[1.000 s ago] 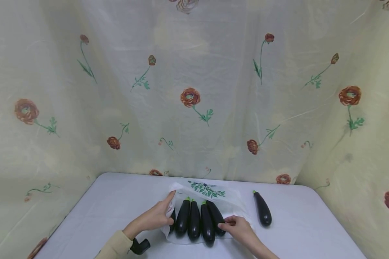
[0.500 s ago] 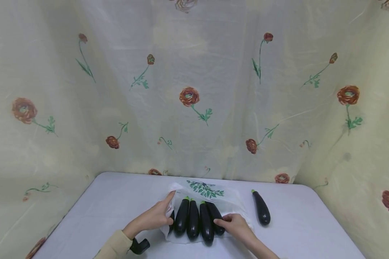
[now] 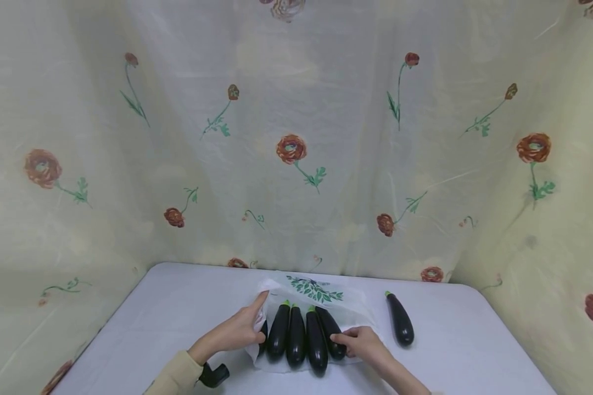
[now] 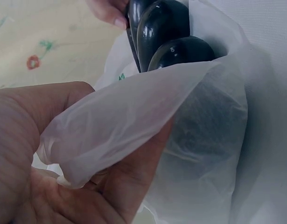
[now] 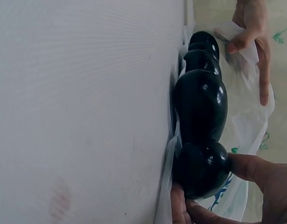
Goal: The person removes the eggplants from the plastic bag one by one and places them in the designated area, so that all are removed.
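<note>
A white plastic bag point(image 3: 358, 312) with a green leaf print lies in the middle of the table, its mouth towards me. Several dark eggplants point(image 3: 296, 340) sit side by side in it, blunt ends at the opening. My left hand point(image 3: 233, 330) pinches the bag's left edge between thumb and fingers; the left wrist view shows the film point(image 4: 129, 116) lifted there. With thumb on top and fingers below, my right hand point(image 3: 364, 345) grips the blunt end of the rightmost eggplant point(image 5: 204, 170). The leftmost eggplant is partly hidden by my left hand and the bag.
One more eggplant point(image 3: 400, 321) lies on the white table point(image 3: 454, 340), right of the bag and apart from it. A black curved object point(image 3: 214, 376) sits by my left wrist. A flower-printed curtain point(image 3: 346, 164) hangs behind the table and along both sides.
My right hand has gone from the side of the rightmost eggplant to a grip on its blunt end. That eggplant has shifted slightly right. My left hand stays on the bag edge.
</note>
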`<state>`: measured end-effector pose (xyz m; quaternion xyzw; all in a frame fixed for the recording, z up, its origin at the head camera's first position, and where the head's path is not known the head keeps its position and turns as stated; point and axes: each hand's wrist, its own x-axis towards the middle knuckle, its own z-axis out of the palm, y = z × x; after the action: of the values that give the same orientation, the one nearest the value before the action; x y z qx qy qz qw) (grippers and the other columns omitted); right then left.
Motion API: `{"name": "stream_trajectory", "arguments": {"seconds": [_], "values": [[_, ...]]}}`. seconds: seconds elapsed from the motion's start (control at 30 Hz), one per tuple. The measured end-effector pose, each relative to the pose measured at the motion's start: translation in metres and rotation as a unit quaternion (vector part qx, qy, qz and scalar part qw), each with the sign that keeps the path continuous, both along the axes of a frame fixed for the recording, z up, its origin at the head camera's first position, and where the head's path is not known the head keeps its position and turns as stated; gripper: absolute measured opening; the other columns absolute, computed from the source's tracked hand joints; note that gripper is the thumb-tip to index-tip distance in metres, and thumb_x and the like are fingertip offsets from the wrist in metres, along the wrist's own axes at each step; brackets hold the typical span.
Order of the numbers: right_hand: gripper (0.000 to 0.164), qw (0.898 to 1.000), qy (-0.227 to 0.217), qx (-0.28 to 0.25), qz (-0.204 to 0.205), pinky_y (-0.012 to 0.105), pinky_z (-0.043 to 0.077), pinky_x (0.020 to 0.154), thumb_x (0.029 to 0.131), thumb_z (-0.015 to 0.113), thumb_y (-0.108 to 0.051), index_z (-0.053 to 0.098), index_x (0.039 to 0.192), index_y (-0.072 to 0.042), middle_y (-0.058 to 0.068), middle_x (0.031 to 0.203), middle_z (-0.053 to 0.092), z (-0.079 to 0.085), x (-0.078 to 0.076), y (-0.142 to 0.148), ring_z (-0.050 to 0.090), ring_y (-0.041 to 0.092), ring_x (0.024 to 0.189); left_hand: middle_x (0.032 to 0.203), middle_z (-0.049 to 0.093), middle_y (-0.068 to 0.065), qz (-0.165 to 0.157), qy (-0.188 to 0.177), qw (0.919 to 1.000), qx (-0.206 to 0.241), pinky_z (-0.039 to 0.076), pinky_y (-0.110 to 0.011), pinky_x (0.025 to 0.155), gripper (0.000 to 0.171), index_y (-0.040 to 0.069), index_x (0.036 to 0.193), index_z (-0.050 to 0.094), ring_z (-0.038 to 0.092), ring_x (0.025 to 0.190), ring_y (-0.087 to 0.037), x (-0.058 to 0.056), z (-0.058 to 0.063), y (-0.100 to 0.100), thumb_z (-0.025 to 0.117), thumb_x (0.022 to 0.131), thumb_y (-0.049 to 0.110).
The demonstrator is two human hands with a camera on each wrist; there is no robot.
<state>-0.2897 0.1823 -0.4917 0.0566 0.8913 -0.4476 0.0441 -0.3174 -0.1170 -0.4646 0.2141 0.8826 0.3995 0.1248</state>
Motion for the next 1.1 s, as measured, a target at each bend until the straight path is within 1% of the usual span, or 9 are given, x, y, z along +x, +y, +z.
{"name": "stream_trajectory", "arguments": {"seconds": [0.1,0.23,0.4,0.57,0.8,1.0,1.1], "values": [[0.042,1.0,-0.001,-0.008,0.004,0.028,0.047,0.062,0.08,0.072,-0.034,0.071,0.097,0.004,0.005,0.074,0.065,0.0,0.0,0.002,0.06,0.015,0.063,0.155,0.025,-0.027,0.002,0.002,1.0,-0.003,0.043,-0.035,0.069,0.101,0.006,0.155,0.004,0.047,0.108,-0.03,0.0,0.0,0.0,0.066,0.076,0.004],[0.044,1.0,-0.014,-0.02,0.004,0.029,0.048,0.064,0.081,0.072,-0.034,0.07,0.1,0.005,0.005,0.079,0.067,-0.001,-0.002,0.004,0.061,0.015,0.063,0.155,0.025,-0.027,0.003,0.005,1.0,-0.005,0.043,-0.037,0.075,0.101,0.005,0.155,0.004,0.047,0.109,-0.029,0.0,0.0,0.0,0.067,0.076,0.004],[0.047,0.999,-0.028,-0.031,0.002,0.031,0.05,0.067,0.082,0.072,-0.034,0.068,0.104,0.008,0.007,0.083,0.067,-0.001,-0.003,0.004,0.062,0.015,0.066,0.154,0.026,-0.028,-0.001,0.002,1.0,-0.001,0.043,-0.038,0.075,0.101,0.005,0.155,0.004,0.047,0.108,-0.03,0.001,0.001,0.0,0.067,0.076,0.003],[0.047,0.999,-0.027,-0.037,0.004,0.032,0.05,0.068,0.082,0.072,-0.034,0.068,0.104,0.008,0.007,0.083,0.068,0.002,-0.002,0.003,0.062,0.017,0.066,0.153,0.027,-0.029,-0.002,0.0,1.0,0.004,0.043,-0.038,0.074,0.101,0.005,0.155,0.004,0.047,0.108,-0.03,0.002,0.002,0.001,0.067,0.076,0.002],[0.046,0.999,-0.027,-0.044,0.01,0.03,0.049,0.067,0.082,0.071,-0.033,0.068,0.103,0.007,0.006,0.083,0.068,0.007,0.0,0.004,0.062,0.016,0.066,0.155,0.026,-0.027,0.0,0.004,1.0,-0.001,0.042,-0.04,0.079,0.1,0.005,0.155,0.005,0.046,0.111,-0.029,0.002,0.001,0.001,0.067,0.076,0.002],[0.042,0.998,-0.036,-0.044,0.015,0.03,0.05,0.068,0.081,0.071,-0.03,0.069,0.102,0.006,0.006,0.083,0.067,0.012,0.002,0.004,0.061,0.016,0.067,0.152,0.028,-0.03,-0.005,0.006,1.0,0.005,0.043,-0.038,0.074,0.101,0.004,0.155,0.005,0.047,0.109,-0.03,0.003,0.001,0.001,0.067,0.075,0.002],[0.04,0.998,-0.043,-0.036,0.019,0.03,0.049,0.07,0.08,0.07,-0.03,0.069,0.102,0.004,0.006,0.084,0.067,0.015,0.003,0.005,0.061,0.016,0.067,0.152,0.028,-0.03,-0.007,0.009,0.9999,0.002,0.043,-0.038,0.073,0.101,0.003,0.155,0.005,0.047,0.108,-0.03,0.003,0.001,0.001,0.067,0.075,0.002]]}}
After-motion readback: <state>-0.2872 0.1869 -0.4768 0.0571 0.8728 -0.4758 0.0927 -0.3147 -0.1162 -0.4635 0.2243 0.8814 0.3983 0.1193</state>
